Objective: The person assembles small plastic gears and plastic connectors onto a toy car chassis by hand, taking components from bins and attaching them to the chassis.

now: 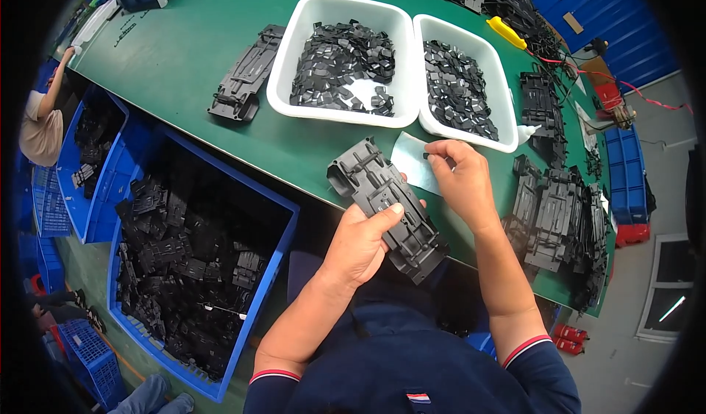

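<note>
My left hand [360, 246] is closed round a long black moulded plastic part [386, 201], thumb on top, holding it tilted over the table's front edge. Between the thumb and fingertips of my right hand [463, 175] is a small black plastic piece [426, 156], pinched just above a light, shiny sheet [413, 162] on the table. Behind my hands stand two white plastic tubs. The left tub [283, 90] and the right tub [507, 131] both hold many small black pieces.
Another black moulded part [246, 76] lies left of the tubs. Similar parts [551, 219] stand in a row at the right on the green table [184, 68]. A blue crate [254, 322] full of black parts is at lower left. Further left is another person [45, 123].
</note>
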Action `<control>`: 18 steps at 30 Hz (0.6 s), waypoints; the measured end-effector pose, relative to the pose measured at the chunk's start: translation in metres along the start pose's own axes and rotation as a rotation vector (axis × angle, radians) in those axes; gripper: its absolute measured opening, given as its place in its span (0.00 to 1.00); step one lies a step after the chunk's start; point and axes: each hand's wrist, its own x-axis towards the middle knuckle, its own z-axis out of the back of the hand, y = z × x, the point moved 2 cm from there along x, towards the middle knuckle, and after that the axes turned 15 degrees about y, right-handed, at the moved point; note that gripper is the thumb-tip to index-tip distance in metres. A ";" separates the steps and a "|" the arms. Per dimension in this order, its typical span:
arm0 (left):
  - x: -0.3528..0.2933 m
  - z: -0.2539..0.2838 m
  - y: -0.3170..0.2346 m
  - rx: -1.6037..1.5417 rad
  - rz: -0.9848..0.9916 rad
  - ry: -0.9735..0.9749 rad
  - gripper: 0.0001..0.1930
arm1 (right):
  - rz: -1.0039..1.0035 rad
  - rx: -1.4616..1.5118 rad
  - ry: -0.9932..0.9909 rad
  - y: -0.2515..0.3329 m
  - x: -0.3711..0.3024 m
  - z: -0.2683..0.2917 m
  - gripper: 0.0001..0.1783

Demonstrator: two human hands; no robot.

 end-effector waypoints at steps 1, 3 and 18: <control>0.000 0.000 0.000 0.003 -0.002 0.000 0.21 | 0.066 -0.045 -0.037 0.003 -0.003 0.001 0.08; -0.001 0.001 0.000 0.005 0.002 -0.005 0.22 | 0.165 -0.053 -0.089 0.011 -0.012 0.005 0.07; -0.029 -0.038 0.019 0.385 -0.022 0.140 0.19 | 0.721 -0.155 -0.418 0.030 -0.080 0.013 0.19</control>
